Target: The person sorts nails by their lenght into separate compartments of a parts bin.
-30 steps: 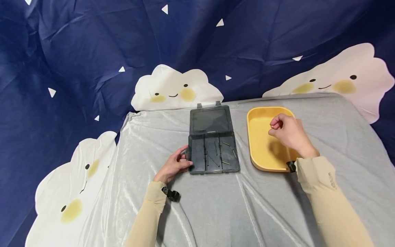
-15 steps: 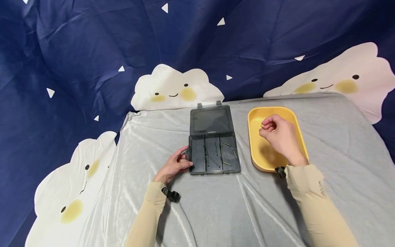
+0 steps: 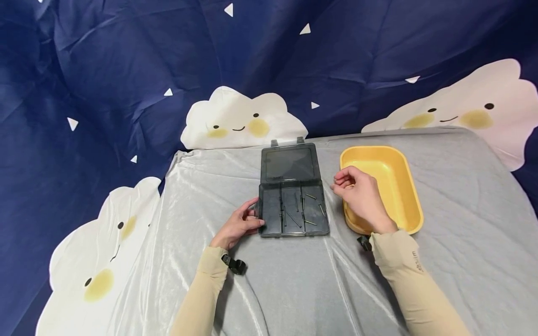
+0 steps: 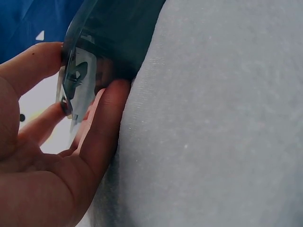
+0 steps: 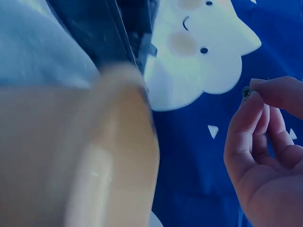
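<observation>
The grey see-through organizer box lies with its lid folded back. Long dark screws lie in its middle compartment, and several brass-coloured screws in the right one. My left hand grips the box's left side; in the left wrist view the thumb and fingers are around its edge. My right hand is raised over the left rim of the yellow tray. Between its thumb and index finger it pinches a small screw, whose head shows in the right wrist view; the shank is hidden.
A grey velvety cloth with folds covers the table. Behind it hangs a dark blue curtain with clouds and small white triangles. The yellow tray stands a short way right of the box.
My right hand has moved left from above the tray's middle to its left rim, toward the box, keeping its pinch. The left hand stays on the box.
</observation>
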Available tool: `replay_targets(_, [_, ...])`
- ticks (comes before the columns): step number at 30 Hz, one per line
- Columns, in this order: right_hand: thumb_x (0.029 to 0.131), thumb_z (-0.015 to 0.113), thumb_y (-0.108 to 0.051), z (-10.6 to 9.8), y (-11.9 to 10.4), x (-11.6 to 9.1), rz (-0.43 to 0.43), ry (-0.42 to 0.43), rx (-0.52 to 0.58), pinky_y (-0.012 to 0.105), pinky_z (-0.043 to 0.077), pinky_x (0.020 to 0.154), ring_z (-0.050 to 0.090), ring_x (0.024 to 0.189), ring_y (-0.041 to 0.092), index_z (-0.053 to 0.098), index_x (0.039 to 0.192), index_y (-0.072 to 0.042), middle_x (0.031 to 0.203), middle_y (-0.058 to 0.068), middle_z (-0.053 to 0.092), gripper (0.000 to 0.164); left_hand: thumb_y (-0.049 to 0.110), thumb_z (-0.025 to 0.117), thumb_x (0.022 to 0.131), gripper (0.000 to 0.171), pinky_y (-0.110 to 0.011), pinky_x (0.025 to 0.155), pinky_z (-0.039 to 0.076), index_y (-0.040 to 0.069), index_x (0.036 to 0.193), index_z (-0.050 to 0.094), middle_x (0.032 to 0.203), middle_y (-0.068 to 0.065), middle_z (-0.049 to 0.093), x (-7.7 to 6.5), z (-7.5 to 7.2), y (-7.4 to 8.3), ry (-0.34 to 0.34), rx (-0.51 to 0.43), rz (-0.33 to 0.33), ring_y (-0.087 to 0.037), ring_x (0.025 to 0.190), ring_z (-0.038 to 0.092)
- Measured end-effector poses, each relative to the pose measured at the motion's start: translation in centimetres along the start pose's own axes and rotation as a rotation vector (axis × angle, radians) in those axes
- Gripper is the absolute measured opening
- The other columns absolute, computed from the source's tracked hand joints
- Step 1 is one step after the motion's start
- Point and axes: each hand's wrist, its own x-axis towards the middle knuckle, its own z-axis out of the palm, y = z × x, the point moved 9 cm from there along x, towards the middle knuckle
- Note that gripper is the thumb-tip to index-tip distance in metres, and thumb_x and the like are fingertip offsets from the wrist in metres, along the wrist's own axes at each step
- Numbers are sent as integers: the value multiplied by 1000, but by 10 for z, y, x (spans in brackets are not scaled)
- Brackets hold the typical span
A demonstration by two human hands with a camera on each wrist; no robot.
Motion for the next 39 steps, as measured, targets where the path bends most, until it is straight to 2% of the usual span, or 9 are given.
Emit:
replay_targets(10, [81, 71, -4, 38, 8, -7, 49, -120, 26, 13, 50, 64, 63, 72, 10, 65, 95, 0, 87, 12, 69, 16, -8, 68, 82, 84, -26, 73, 57, 21, 152, 31, 115, -16, 53, 0, 1, 1, -25, -8, -2, -12, 84, 66])
replay_targets(18, [78, 67, 0, 56, 11, -11, 20, -173, -23, 15, 49, 65, 62, 73, 13, 66, 91, -3, 84, 9, 69, 13, -8, 68, 81, 84, -26, 74, 57, 21, 151, 32, 115, -16, 54, -1, 2, 3, -29, -11, -3, -12, 84, 64])
replay_targets(32, [76, 67, -2, 67, 10, -15, -19, -205, -123, 23, 49, 66, 59, 69, 11, 66, 88, -5, 78, 4, 67, 12, -8, 69, 81, 84, -25, 72, 57, 21, 151, 31, 112, -13, 54, 1, 2, 2, -37, -11, -6, -9, 81, 64])
replay_targets(39, [76, 68, -4, 68, 11, -15, -23, -204, -155, 26, 49, 68, 60, 70, 13, 66, 88, -6, 77, 3, 67, 13, -10, 68, 80, 85, -27, 72, 58, 19, 151, 31, 114, -15, 54, 0, 1, 4, -35, -9, -11, -12, 81, 64])
